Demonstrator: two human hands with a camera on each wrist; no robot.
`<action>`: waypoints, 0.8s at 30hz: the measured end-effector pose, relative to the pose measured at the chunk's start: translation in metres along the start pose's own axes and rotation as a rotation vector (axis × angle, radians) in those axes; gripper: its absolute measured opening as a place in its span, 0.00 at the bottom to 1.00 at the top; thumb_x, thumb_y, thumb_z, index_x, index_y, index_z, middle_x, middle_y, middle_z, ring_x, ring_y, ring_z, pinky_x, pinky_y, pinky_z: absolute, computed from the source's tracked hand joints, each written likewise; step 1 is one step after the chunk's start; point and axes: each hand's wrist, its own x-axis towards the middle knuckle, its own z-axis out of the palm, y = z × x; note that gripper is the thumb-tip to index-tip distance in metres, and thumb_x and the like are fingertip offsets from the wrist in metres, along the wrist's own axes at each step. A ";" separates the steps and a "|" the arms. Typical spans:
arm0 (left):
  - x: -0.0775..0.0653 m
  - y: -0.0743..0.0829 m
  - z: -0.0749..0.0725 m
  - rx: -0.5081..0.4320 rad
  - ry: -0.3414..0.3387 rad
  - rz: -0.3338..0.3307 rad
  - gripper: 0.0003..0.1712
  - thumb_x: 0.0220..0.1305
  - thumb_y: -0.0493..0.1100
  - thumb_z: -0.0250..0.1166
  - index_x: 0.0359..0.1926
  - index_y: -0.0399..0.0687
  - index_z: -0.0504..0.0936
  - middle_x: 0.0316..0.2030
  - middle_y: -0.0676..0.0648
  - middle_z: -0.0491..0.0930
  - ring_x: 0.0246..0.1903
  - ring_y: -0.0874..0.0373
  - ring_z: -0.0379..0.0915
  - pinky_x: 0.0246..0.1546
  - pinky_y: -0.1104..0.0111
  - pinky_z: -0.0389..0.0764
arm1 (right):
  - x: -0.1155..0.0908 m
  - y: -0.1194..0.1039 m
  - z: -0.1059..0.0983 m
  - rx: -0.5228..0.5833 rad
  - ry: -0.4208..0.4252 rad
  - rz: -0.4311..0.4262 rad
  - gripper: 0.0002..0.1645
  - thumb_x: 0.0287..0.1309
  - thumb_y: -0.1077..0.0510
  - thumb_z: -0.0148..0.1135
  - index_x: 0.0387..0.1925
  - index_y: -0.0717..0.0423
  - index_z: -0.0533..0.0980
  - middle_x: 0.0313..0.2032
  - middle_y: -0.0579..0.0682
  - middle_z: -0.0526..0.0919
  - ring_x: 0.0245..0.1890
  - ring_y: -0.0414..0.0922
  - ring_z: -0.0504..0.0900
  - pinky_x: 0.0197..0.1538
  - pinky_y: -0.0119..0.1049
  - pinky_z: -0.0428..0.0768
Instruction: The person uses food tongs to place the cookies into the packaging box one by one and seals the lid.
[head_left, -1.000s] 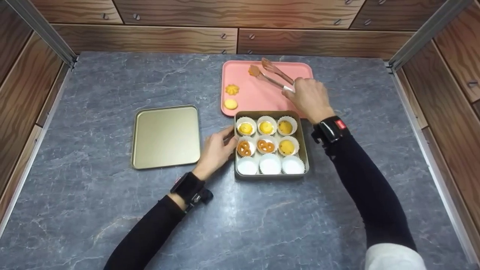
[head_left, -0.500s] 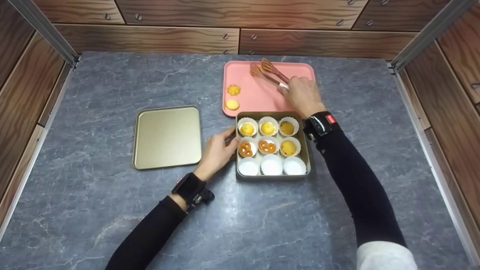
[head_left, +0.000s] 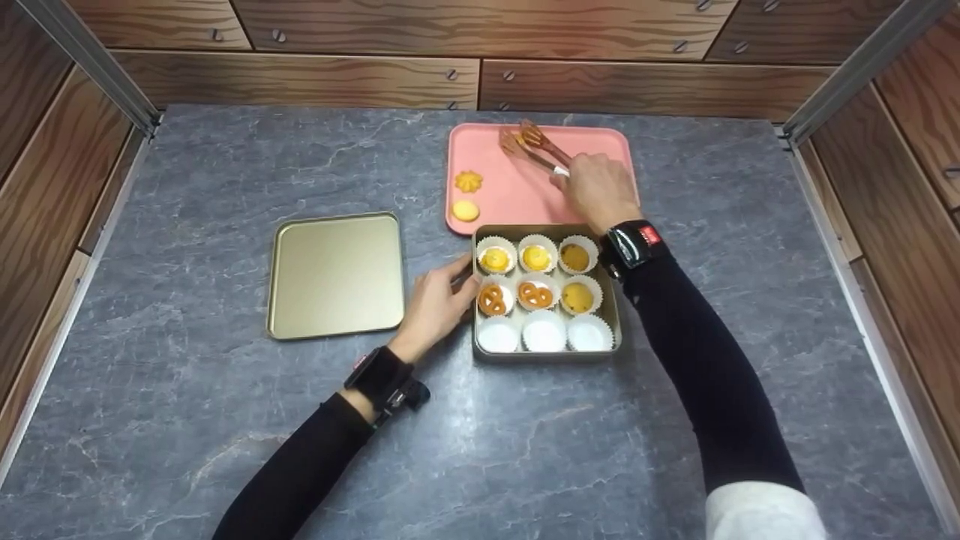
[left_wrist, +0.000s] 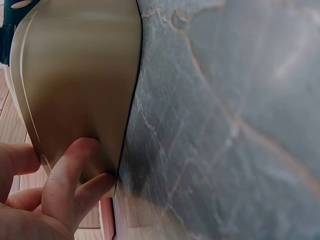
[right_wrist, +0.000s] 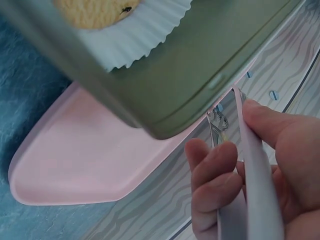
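Observation:
My right hand (head_left: pixel 601 191) grips the white handles of a pair of tongs (head_left: pixel 559 154) over the pink tray (head_left: pixel 517 206). Their brown, fork-like heads stand slightly apart near the tray's far edge, with a yellow-orange cookie (head_left: pixel 519 139) partly hidden between them. In the right wrist view, thumb and fingers wrap the tong handles (right_wrist: pixel 257 185). My left hand (head_left: pixel 436 304) touches the left side of a square gold tin (head_left: pixel 544 355); the left wrist view has its fingertips resting on the tin's wall (left_wrist: pixel 80 90). Paper cups inside hold yellow cookies (head_left: pixel 536 258) and pretzel cookies (head_left: pixel 535 295).
Three white paper cups (head_left: pixel 544 332) in the tin's front row hold nothing. A flower-shaped cookie (head_left: pixel 469 181) and a round yellow cookie (head_left: pixel 465 211) lie at the tray's left. The tin's gold lid (head_left: pixel 336 277) lies on the grey marbled table (head_left: pixel 450 450). Wood-patterned panels surround it.
My right hand has shifted left with the tongs, and the tong heads have come a little closer together around the far cookie. My left hand has stayed at the tin's side.

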 end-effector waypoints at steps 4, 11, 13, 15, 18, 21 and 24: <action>0.000 0.000 0.000 -0.003 -0.003 -0.006 0.31 0.75 0.45 0.62 0.73 0.38 0.69 0.22 0.43 0.82 0.14 0.62 0.68 0.12 0.72 0.72 | 0.001 0.001 -0.001 -0.013 -0.011 0.003 0.27 0.73 0.45 0.61 0.38 0.68 0.80 0.32 0.62 0.80 0.33 0.60 0.80 0.38 0.53 0.81; 0.000 0.000 0.000 -0.011 -0.001 -0.006 0.31 0.75 0.45 0.62 0.73 0.39 0.69 0.22 0.41 0.82 0.13 0.62 0.67 0.12 0.72 0.72 | -0.002 0.007 -0.004 -0.015 0.000 -0.009 0.25 0.73 0.45 0.62 0.35 0.67 0.80 0.32 0.64 0.82 0.33 0.62 0.81 0.39 0.57 0.82; -0.001 -0.001 0.000 -0.012 0.000 -0.003 0.31 0.75 0.45 0.61 0.73 0.38 0.69 0.22 0.40 0.82 0.13 0.62 0.67 0.12 0.71 0.72 | -0.005 0.009 -0.006 -0.005 0.017 -0.020 0.26 0.72 0.46 0.63 0.35 0.68 0.80 0.33 0.66 0.83 0.34 0.64 0.82 0.40 0.59 0.82; -0.001 -0.001 0.001 0.004 0.011 0.001 0.31 0.75 0.45 0.62 0.73 0.38 0.70 0.25 0.40 0.84 0.14 0.63 0.69 0.13 0.71 0.74 | -0.009 0.011 -0.007 -0.009 0.033 -0.036 0.26 0.72 0.46 0.63 0.34 0.68 0.81 0.34 0.68 0.84 0.35 0.65 0.83 0.41 0.61 0.82; -0.001 -0.001 0.001 0.032 0.028 0.004 0.31 0.75 0.46 0.62 0.72 0.38 0.71 0.28 0.41 0.85 0.15 0.62 0.72 0.16 0.70 0.77 | -0.015 0.018 -0.011 -0.010 0.043 -0.050 0.27 0.72 0.45 0.63 0.33 0.68 0.81 0.32 0.67 0.83 0.34 0.66 0.83 0.39 0.61 0.81; -0.001 0.000 0.001 0.041 0.032 -0.004 0.31 0.74 0.47 0.62 0.72 0.39 0.71 0.27 0.44 0.85 0.15 0.62 0.73 0.17 0.69 0.78 | -0.022 0.025 -0.014 -0.010 0.036 -0.053 0.26 0.73 0.44 0.62 0.31 0.65 0.80 0.29 0.63 0.82 0.30 0.62 0.81 0.33 0.56 0.81; -0.001 0.002 0.000 0.028 0.023 -0.013 0.31 0.75 0.46 0.62 0.73 0.39 0.71 0.24 0.46 0.83 0.15 0.61 0.72 0.16 0.69 0.78 | -0.031 0.034 -0.018 0.007 0.031 -0.064 0.25 0.73 0.44 0.62 0.32 0.64 0.79 0.25 0.58 0.78 0.24 0.56 0.78 0.27 0.48 0.77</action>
